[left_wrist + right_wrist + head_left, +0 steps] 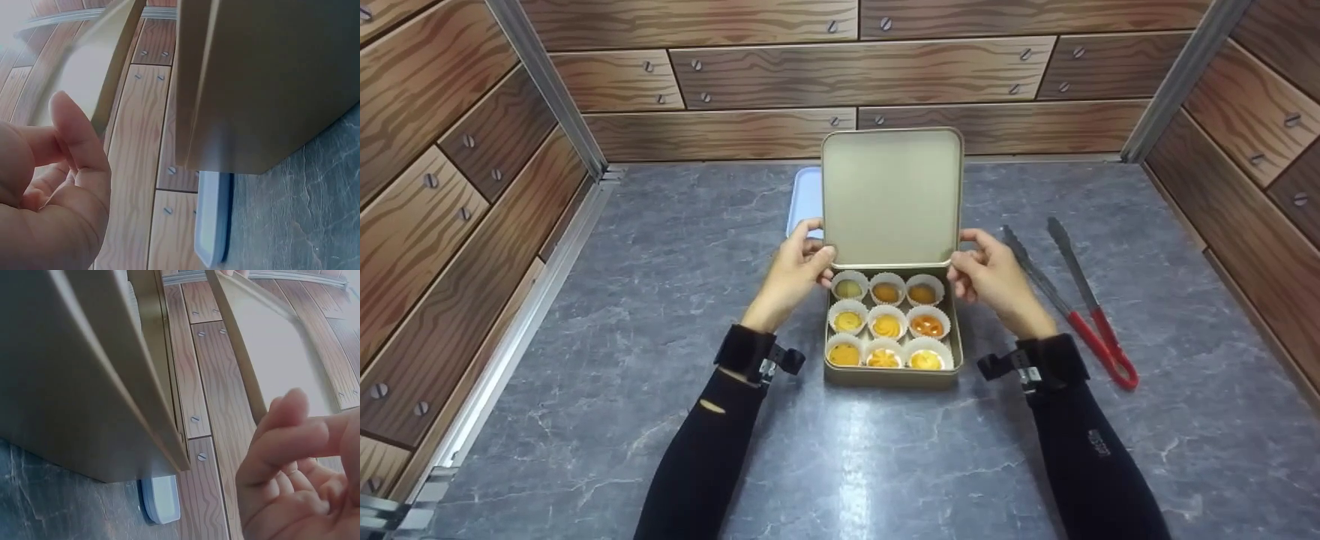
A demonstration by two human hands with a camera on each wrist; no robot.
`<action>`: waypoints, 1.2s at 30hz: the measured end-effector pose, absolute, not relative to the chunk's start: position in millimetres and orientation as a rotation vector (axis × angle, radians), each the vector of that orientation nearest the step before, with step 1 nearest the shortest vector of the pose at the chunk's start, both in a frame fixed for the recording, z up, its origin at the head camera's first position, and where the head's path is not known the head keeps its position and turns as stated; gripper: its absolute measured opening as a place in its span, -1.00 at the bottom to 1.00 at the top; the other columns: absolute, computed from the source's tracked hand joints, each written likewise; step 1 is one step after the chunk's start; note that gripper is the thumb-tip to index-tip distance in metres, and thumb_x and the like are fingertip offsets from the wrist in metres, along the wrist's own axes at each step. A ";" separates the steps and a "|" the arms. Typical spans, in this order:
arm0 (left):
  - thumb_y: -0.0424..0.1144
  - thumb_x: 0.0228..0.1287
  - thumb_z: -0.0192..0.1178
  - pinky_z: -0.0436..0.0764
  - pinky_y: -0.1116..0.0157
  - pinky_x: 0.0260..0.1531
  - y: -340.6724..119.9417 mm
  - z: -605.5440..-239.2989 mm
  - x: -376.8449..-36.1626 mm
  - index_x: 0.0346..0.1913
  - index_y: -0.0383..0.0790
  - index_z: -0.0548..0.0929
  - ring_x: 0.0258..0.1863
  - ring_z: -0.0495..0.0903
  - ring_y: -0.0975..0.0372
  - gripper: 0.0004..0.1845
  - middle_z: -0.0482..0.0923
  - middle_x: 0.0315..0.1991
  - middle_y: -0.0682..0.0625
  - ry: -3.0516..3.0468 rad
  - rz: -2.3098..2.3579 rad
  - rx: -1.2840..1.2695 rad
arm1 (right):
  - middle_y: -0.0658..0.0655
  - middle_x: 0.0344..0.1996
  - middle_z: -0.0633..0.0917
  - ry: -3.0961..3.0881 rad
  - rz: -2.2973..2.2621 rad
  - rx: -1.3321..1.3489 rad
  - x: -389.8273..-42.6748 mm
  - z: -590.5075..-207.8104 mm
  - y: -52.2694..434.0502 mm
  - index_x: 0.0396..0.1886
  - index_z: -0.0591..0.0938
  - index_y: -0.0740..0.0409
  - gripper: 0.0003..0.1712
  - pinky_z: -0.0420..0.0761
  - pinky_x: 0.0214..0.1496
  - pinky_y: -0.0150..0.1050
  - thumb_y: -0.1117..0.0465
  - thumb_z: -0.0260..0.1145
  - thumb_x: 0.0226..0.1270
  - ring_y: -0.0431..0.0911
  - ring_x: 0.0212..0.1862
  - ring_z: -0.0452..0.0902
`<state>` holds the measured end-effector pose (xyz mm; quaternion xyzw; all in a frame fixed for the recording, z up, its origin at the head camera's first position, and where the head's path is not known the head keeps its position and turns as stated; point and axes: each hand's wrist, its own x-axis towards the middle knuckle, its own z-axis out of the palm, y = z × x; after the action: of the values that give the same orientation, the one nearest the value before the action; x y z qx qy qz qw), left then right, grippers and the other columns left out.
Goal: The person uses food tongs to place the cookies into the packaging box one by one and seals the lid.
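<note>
A gold tin point(892, 375) stands in the middle of the grey counter, its hinged lid point(891, 199) raised upright. Inside are several small yellow and orange pastries point(886, 325) in white paper cups. My left hand point(819, 244) pinches the lid's left edge low down, thumb in front and fingers behind. My right hand point(964, 251) pinches the right edge at the same height. In the left wrist view my left hand point(62, 135) is at the curved lid point(84, 73), beside the tin's wall point(270, 84). In the right wrist view my right hand point(292, 439) is against the lid point(275, 354).
Metal tongs with red handles point(1099, 322) lie on the counter to the right of the tin. A pale blue tray point(805, 199) lies behind the lid, also seen as the tray point(212, 219) and the tray point(162, 498). Wood-patterned walls close in three sides.
</note>
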<state>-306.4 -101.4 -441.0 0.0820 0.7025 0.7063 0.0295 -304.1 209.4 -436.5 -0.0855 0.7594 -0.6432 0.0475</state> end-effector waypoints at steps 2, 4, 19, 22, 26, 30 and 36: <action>-0.49 0.57 0.10 0.75 0.38 -0.40 -100.7 -440.7 -307.1 0.39 -0.25 0.44 -0.39 0.61 0.19 -0.59 0.63 -0.07 -0.21 2.159 2.192 0.260 | 0.03 -0.49 0.70 2.292 -1.997 -0.269 -304.5 -436.6 209.9 0.40 0.41 0.34 -0.56 0.55 -0.62 -0.45 0.38 0.14 0.62 -0.23 -0.61 0.55; -0.51 0.56 0.09 0.76 0.36 -0.39 -100.3 -440.2 -307.7 0.35 -0.27 0.44 -0.40 0.62 0.20 -0.62 0.61 -0.09 -0.22 2.147 2.205 0.266 | 0.05 -0.47 0.72 2.266 -2.022 -0.271 -305.3 -436.4 211.0 0.42 0.41 0.34 -0.55 0.60 -0.59 -0.43 0.38 0.14 0.62 -0.22 -0.59 0.57; -0.58 0.45 0.12 0.83 0.11 -0.04 -104.1 -437.2 -306.1 0.09 -0.33 0.56 -0.19 0.74 0.02 -0.76 0.65 0.04 -0.27 2.194 2.129 0.379 | 0.17 -0.30 0.80 1.873 -2.171 -0.223 -305.5 -427.9 222.7 0.13 0.64 0.18 -0.64 0.74 -0.31 -0.29 0.16 -0.05 0.75 -0.05 -0.38 0.71; -0.62 0.37 0.13 0.82 0.15 -0.01 -104.7 -437.7 -305.7 0.05 -0.34 0.60 -0.10 0.73 0.00 -0.73 0.67 0.05 -0.23 2.241 2.106 0.394 | 0.18 -0.19 0.77 1.885 -2.102 -0.229 -303.4 -425.9 223.9 0.22 0.63 0.19 -0.50 0.67 -0.32 -0.30 -0.02 -0.09 0.78 -0.07 -0.37 0.65; -0.61 0.33 0.22 0.75 0.21 0.07 -103.9 -440.1 -306.5 0.04 -0.30 0.68 -0.02 0.71 0.06 -0.70 0.72 0.09 -0.15 2.349 2.032 0.417 | 0.12 -0.01 0.70 1.982 -1.969 -0.193 -301.7 -425.8 222.5 0.38 0.55 0.23 -0.44 0.70 -0.32 -0.35 -0.09 0.07 0.73 -0.14 -0.29 0.64; -0.64 0.37 0.12 0.72 0.20 0.16 -103.5 -440.5 -305.8 0.12 -0.32 0.67 0.08 0.68 0.07 -0.64 0.71 0.17 -0.14 2.300 2.044 0.409 | 0.06 0.00 0.70 2.089 -1.869 -0.175 -302.6 -430.8 219.0 0.49 0.48 0.20 -0.43 0.78 -0.36 -0.33 -0.01 0.19 0.68 -0.17 -0.28 0.70; -0.56 0.42 -0.05 0.71 0.12 0.16 -100.6 -439.6 -303.9 0.25 -0.33 0.58 0.18 0.64 0.05 -0.59 0.63 0.29 -0.17 2.206 2.076 0.327 | 0.23 0.17 0.65 2.197 -1.794 -0.273 -303.8 -441.8 217.1 0.63 0.35 0.16 -0.37 0.79 -0.29 -0.31 0.03 0.11 0.74 -0.19 -0.25 0.71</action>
<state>-303.9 -100.6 -439.6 0.1072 0.7232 0.6806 0.0474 -303.8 217.1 -441.8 -0.0948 0.7628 -0.6229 0.1457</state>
